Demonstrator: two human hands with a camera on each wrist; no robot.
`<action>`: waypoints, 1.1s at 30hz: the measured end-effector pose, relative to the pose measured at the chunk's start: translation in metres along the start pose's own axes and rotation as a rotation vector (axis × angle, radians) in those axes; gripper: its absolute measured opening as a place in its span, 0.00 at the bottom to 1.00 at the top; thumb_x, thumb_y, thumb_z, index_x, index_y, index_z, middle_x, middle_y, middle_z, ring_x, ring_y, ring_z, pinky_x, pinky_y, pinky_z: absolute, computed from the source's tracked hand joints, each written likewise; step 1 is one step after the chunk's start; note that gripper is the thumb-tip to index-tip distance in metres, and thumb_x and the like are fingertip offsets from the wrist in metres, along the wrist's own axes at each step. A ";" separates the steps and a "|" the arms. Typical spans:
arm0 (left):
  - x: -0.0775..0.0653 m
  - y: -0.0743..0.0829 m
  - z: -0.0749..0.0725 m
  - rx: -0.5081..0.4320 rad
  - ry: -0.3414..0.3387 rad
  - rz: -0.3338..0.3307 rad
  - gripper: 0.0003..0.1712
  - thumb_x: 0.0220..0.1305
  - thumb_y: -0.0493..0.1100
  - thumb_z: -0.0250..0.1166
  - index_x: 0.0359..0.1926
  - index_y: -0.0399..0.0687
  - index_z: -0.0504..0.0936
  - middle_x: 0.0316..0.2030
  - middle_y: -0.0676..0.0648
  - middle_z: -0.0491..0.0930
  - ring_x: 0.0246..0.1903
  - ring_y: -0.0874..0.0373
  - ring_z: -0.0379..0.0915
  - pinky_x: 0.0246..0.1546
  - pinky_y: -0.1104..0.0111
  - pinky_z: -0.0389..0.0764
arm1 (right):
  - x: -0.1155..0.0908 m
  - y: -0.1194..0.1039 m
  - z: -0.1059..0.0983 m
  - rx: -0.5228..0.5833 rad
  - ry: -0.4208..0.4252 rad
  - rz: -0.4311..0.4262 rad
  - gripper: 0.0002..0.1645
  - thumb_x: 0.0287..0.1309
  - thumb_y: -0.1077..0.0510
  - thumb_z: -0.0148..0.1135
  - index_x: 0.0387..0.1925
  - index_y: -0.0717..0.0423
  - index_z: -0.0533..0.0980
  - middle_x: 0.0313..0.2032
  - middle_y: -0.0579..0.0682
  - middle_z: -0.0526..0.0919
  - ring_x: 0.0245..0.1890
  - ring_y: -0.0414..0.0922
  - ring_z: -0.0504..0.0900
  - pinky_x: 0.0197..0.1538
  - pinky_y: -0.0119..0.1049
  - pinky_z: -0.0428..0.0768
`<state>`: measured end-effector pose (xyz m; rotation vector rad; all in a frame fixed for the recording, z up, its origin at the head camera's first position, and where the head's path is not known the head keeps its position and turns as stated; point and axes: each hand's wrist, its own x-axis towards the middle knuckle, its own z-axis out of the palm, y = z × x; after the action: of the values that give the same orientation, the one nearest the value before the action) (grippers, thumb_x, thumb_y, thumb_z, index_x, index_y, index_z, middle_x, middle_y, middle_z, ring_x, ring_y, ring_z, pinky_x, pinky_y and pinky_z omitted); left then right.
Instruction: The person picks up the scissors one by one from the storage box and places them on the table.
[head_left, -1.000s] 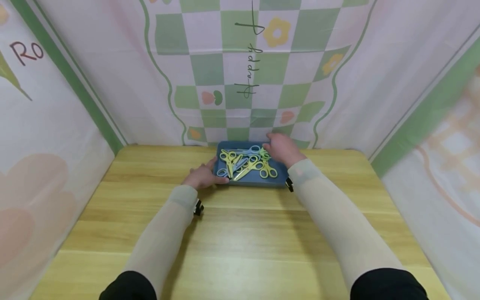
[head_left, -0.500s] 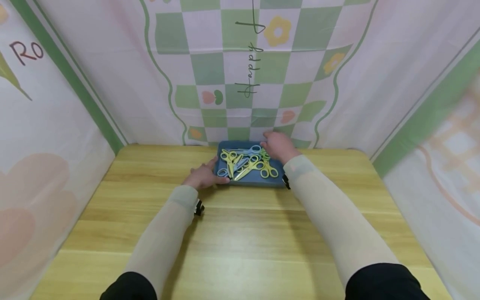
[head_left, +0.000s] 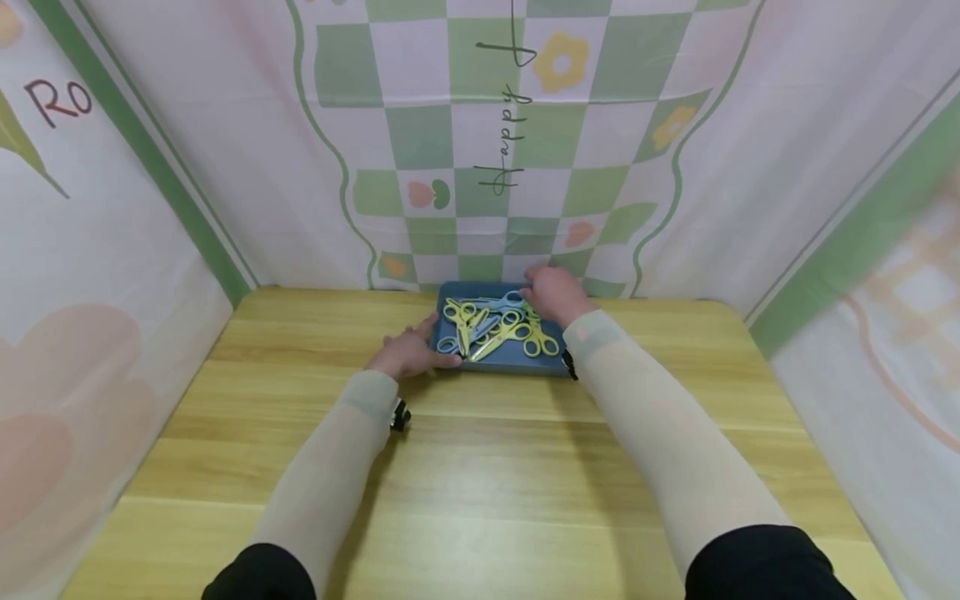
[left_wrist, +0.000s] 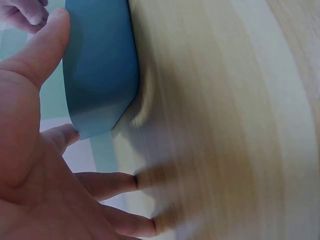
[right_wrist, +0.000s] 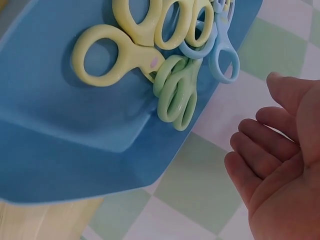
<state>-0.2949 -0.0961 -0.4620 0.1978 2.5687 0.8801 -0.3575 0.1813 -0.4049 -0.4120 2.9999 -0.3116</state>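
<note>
A blue tray (head_left: 517, 368) at the table's far edge holds several pairs of scissors with yellow, blue and green handles. At its left end is my left hand (head_left: 411, 352), fingers spread. In the left wrist view the thumb (left_wrist: 55, 30) lies along the tray's rim and the index fingertip touches its corner; the other fingers point toward the table. My right hand (head_left: 557, 296) is over the back right corner in the head view. The right wrist view shows that hand (right_wrist: 280, 155) loosely curled and holding nothing, beside the green-handled scissors (right_wrist: 177, 95) and yellow scissors (right_wrist: 100, 55).
A wooden table (head_left: 480, 483) spreads out in front of the tray. Right behind the tray hangs a cloth backdrop (head_left: 480, 133) with green checks. More printed cloth (head_left: 112, 275) closes off the left and right sides. Each wrist wears a small black device (head_left: 400, 415).
My right hand has shifted slightly left over the tray's back right corner. The left hand stays against the tray's left end, and the scissors lie as before.
</note>
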 end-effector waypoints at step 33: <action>0.012 -0.005 0.002 -0.009 -0.017 -0.049 0.65 0.51 0.73 0.70 0.79 0.70 0.38 0.78 0.43 0.40 0.75 0.41 0.28 0.68 0.42 0.28 | 0.024 0.000 0.017 -0.078 -0.050 -0.021 0.14 0.73 0.58 0.53 0.49 0.61 0.81 0.49 0.60 0.81 0.52 0.57 0.77 0.59 0.51 0.73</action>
<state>-0.3048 -0.0958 -0.4705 0.1387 2.5419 0.8680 -0.3782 0.1714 -0.4226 -0.4509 2.9675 -0.1841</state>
